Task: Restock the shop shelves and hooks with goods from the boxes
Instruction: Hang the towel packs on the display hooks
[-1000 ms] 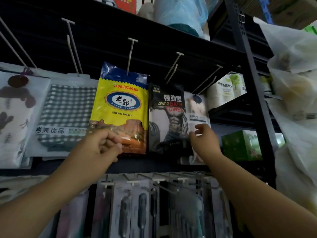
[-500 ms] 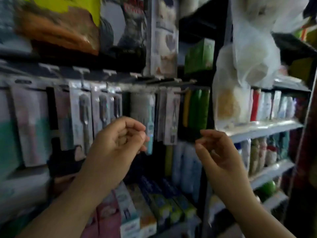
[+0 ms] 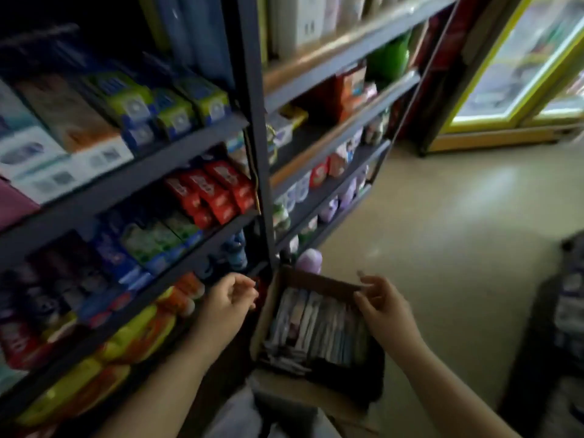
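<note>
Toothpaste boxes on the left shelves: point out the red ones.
The red boxes, at the right end of the second shelf against the upright post; the boxes above are green-and-blue.

Your open cardboard box (image 3: pixel 294 281) is sitting on the floor (image 3: pixel 442 235) at the foot of the shelves (image 3: pixel 196 143) — packets (image 3: pixel 316 324) standing in rows inside | your left hand (image 3: pixel 226 303) is hovering just left of it, your right hand (image 3: pixel 384 308) over its right edge | shelves are lying left and behind — fridge door (image 3: pixel 518 67) far right.
</note>
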`<state>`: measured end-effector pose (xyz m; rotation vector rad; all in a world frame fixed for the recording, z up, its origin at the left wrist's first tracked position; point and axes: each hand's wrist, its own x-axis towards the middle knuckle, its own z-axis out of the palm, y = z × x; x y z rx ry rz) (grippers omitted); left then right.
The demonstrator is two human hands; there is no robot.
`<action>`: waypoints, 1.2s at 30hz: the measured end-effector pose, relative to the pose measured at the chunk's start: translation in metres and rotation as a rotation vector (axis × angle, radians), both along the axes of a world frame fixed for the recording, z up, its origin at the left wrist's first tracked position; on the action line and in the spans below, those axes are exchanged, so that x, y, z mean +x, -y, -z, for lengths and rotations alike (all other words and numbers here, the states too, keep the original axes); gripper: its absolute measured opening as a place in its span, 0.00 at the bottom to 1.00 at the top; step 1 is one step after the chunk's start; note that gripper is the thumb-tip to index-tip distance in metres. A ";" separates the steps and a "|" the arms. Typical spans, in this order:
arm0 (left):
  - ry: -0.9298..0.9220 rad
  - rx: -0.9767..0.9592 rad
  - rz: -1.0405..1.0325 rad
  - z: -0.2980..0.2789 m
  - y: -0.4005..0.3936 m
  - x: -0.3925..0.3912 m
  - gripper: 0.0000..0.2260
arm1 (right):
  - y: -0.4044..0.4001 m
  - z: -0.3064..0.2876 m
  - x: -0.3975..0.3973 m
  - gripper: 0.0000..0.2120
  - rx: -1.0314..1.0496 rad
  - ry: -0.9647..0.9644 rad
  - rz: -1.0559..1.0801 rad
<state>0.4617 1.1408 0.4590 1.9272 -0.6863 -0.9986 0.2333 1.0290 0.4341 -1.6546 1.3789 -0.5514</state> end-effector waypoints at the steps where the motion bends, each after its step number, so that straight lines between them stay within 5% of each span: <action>1: -0.030 0.079 0.014 0.021 -0.003 -0.005 0.05 | -0.006 0.021 -0.011 0.10 0.090 -0.064 0.003; 5: -0.063 0.318 0.046 0.098 -0.012 -0.013 0.05 | -0.028 0.098 -0.034 0.15 0.393 -0.271 -0.036; 14: -0.065 0.577 0.185 0.275 -0.019 -0.017 0.07 | -0.063 0.287 -0.028 0.24 0.657 -0.565 -0.248; 21: -0.106 0.630 0.207 0.395 -0.023 -0.020 0.09 | -0.061 0.416 0.008 0.42 0.570 -0.702 -0.431; 26: -0.144 0.633 0.202 0.451 -0.035 -0.021 0.09 | -0.064 0.489 0.040 0.51 0.284 -0.859 -0.629; 36: -0.224 0.631 0.099 0.484 -0.045 -0.016 0.05 | -0.051 0.538 0.070 0.23 0.265 -0.806 -0.639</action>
